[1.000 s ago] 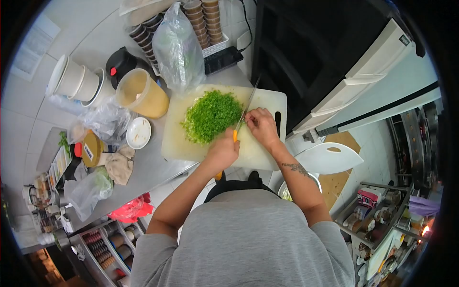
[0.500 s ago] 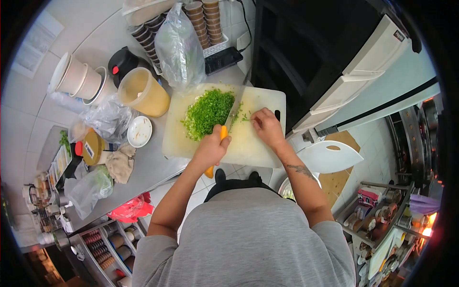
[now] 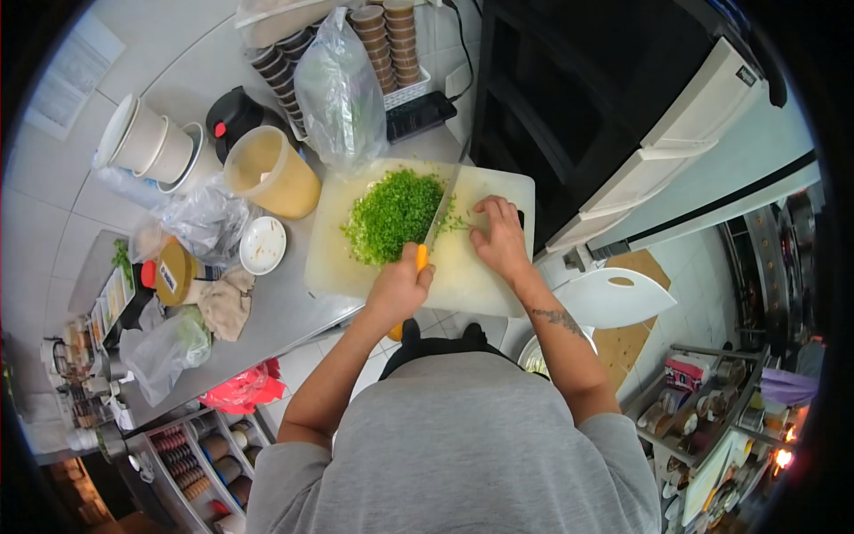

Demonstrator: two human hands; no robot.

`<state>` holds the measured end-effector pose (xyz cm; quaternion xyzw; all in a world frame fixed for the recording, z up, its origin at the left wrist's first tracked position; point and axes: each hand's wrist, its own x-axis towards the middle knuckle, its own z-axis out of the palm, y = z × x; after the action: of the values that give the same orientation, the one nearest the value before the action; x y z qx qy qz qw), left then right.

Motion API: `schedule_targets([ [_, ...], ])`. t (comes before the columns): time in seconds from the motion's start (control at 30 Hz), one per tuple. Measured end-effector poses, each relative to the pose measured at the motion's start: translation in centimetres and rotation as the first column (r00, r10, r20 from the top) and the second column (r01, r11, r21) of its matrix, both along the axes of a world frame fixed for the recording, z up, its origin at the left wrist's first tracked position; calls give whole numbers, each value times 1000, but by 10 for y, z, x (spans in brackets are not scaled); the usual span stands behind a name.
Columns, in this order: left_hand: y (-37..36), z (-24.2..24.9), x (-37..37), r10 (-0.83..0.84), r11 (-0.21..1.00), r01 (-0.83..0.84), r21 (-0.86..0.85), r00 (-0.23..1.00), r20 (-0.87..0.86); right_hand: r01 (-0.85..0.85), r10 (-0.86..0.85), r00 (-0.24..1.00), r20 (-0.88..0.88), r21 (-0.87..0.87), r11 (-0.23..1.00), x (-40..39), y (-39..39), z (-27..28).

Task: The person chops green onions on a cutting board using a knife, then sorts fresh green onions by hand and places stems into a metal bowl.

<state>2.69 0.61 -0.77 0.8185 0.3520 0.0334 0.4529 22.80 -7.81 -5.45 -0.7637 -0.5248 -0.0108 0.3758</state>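
Note:
A white cutting board (image 3: 471, 276) lies on the steel counter with a heap of finely chopped green herbs (image 3: 390, 215) on it. My left hand (image 3: 398, 287) is shut on the orange handle of a knife (image 3: 439, 212). The blade lies along the right edge of the heap, tip pointing away from me. My right hand (image 3: 500, 237) rests on the board just right of the blade. Its fingers are spread beside a few stray green bits, and it holds nothing.
Left of the board stand a tub of yellowish sauce (image 3: 271, 173), a small white lid (image 3: 263, 246), plastic bags (image 3: 341, 89) and stacked white buckets (image 3: 147, 142). Stacked small cups (image 3: 382, 40) are at the back. A dark oven (image 3: 569, 98) stands right of the board, and a second white board (image 3: 614, 298) sits lower right.
My left hand swung the knife from the loose bits near my right hand over against the heap's right side. My right hand slid slightly up the board and flattened.

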Motion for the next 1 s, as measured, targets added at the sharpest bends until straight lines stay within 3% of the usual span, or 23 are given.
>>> schedule_targets([
  [0.3,-10,-11,22,-79,994,82,71,995,-54,-145,147,989,-17,100,984,-1,1,-16],
  [0.4,-5,-35,39,-84,960,79,267,996,7,-171,175,984,-19,135,976,0,4,-17],
  [0.43,-1,-21,42,-78,985,84,151,996,-47,-179,183,983,-16,144,973,0,6,-17],
  [0.5,6,10,50,-78,995,67,-77,987,-143,-118,142,969,-203,128,985,-2,5,-12],
  [0.53,6,17,50,-83,995,72,-69,983,-164,-87,117,948,-296,115,990,-3,5,-10],
  [0.6,1,23,44,-96,995,85,-60,972,-213,-81,119,945,-305,135,988,-4,4,-13],
  [0.67,-11,-28,41,-83,973,97,210,994,-73,-68,111,940,-321,144,987,-4,5,-16],
  [0.7,-15,-30,43,-92,936,87,340,996,-3,-58,103,938,-331,143,988,-4,6,-17],
  [0.8,-3,-23,61,-11,1000,13,19,996,-88,-46,90,934,-346,132,990,-4,7,-17],
  [0.9,16,8,50,17,973,-31,-230,998,-66,-26,68,951,-302,141,990,-5,9,-11],
  [1.0,11,14,24,118,955,-112,-273,993,5,-14,41,970,-241,111,994,1,8,-15],
])
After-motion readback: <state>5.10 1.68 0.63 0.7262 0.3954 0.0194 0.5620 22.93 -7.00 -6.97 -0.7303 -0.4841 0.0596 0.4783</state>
